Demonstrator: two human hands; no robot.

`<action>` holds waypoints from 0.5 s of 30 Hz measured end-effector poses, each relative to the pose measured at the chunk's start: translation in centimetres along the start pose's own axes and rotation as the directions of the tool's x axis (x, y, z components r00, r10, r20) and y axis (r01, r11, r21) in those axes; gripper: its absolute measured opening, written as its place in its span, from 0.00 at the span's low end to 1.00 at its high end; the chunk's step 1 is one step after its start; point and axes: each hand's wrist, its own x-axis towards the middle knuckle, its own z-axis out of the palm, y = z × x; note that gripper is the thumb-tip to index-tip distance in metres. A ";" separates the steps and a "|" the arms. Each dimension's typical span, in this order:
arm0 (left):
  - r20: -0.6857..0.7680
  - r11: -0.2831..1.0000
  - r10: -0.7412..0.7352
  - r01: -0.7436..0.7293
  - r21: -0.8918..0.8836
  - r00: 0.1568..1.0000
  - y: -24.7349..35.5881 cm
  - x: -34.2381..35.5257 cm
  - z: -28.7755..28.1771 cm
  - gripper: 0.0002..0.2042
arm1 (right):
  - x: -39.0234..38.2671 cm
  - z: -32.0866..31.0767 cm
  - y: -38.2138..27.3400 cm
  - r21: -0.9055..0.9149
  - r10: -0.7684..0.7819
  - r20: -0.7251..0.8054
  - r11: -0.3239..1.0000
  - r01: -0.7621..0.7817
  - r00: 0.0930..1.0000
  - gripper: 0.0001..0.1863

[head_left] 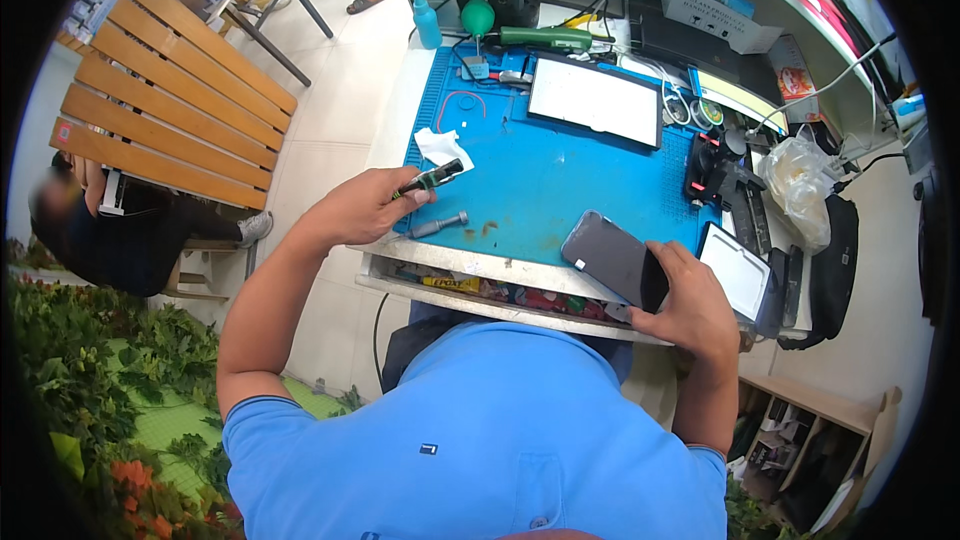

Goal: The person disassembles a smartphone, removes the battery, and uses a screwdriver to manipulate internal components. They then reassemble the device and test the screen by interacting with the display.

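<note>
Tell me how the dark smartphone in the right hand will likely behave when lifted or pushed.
The smartphone should stay stiff, judging by its straight edges and flat slab shape. Its smooth, glossy-looking face may slide against the bare fingers of the right hand. That same thin, glassy-looking face suggests it could crack if knocked.

Capital lettering reads clearly on the white box (703, 15), between one and two o'clock, and the yellow tube (450, 284), at seven.
</note>
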 end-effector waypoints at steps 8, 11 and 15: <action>-0.163 0.871 0.040 0.045 0.490 0.986 1.6 -2.3 5.0 0.21 | 0.2 0.3 0.4 0.001 -0.005 -0.011 1.000 0.005 1.000 0.46; -0.125 0.837 0.124 -0.036 0.546 0.984 1.2 -2.5 5.1 0.22 | 0.3 0.4 0.6 0.006 -0.021 -0.026 1.000 0.021 0.999 0.46; -0.080 0.805 0.215 -0.131 0.579 0.973 1.0 -2.4 4.8 0.18 | 0.4 0.0 0.3 0.008 -0.019 -0.009 1.000 0.019 1.000 0.45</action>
